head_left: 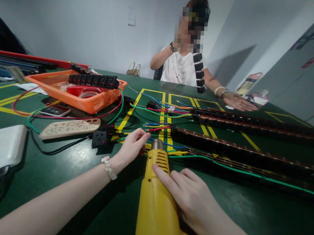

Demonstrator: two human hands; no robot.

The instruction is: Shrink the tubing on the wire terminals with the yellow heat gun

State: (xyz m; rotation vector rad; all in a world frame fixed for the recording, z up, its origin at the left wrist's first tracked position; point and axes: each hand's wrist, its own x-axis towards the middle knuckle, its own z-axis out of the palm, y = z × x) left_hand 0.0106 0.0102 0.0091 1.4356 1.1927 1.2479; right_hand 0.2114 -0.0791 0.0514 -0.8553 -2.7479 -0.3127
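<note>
My right hand (pixel 191 199) grips a yellow heat gun (pixel 156 199), index finger stretched along its side. The metal nozzle (pixel 157 144) points away from me at a bundle of red, blue and green wires (pixel 161 130). My left hand (pixel 132 146), with a beaded bracelet on the wrist, pinches a wire end just left of the nozzle. The wires run into long black strips (pixel 237 150) that lie across the green table (pixel 89 184).
An orange tray (pixel 94 104) with a row of black switches (pixel 94 80) stands at the left, beside a beige socket cover (pixel 70 127), a black socket (pixel 99 138) and a white box (pixel 3 149). A person in white (pixel 182 67) sits opposite, holding a switch strip (pixel 199 73).
</note>
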